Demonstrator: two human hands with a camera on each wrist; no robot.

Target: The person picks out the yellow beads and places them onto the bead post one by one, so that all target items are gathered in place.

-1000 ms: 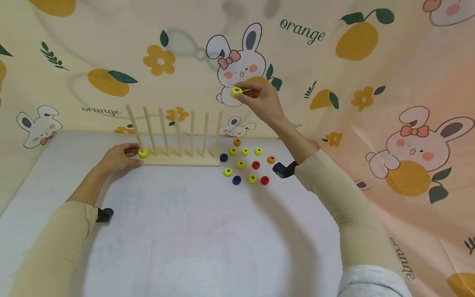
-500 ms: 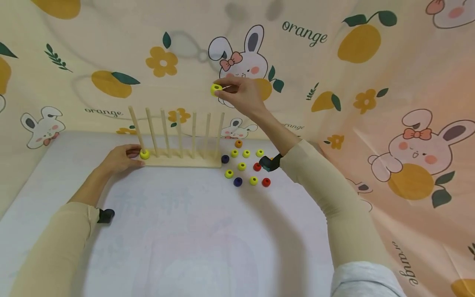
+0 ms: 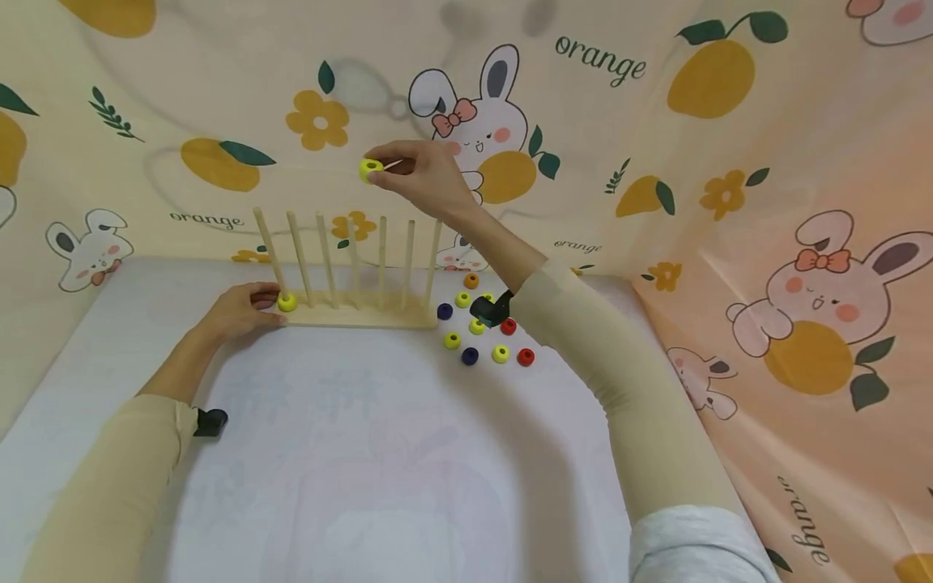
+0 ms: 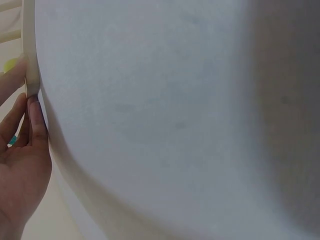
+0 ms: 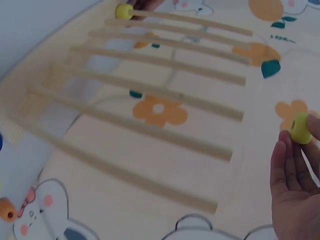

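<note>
A bright yellow, round, pierced bead point(image 3: 368, 172) sits pinched between the thumb and fingertips of a person's right hand point(image 3: 426, 174), held above the tips of a pale wooden rack point(image 3: 357, 316) with seven upright posts and touching none of them. At the rack's left end, the left hand point(image 3: 236, 312) grips the base between thumb and fingers, the two hands well apart. A second yellow bead point(image 3: 287, 303) rests at the foot of the leftmost post point(image 3: 268, 251), just beside the left fingers; no other bead is visible on the posts. On the white table point(image 3: 350, 470) to the right, loose yellow, dark blue point(image 3: 470, 356), red point(image 3: 526, 357) and orange point(image 3: 471, 281) beads lie scattered, some partly hidden by the right forearm and its black wrist camera point(image 3: 487, 312).

The hold on the raised bead looks slight: a slip of the fingertips could send it down among the posts and rolling across the table. Its hole appears roughly in line with the posts, but a tilt could make its rim catch on a tip. A sideways knock on a slender post could rock the rack if the left grip slackened, while a low sweep of the right forearm could scatter the loose beads.
</note>
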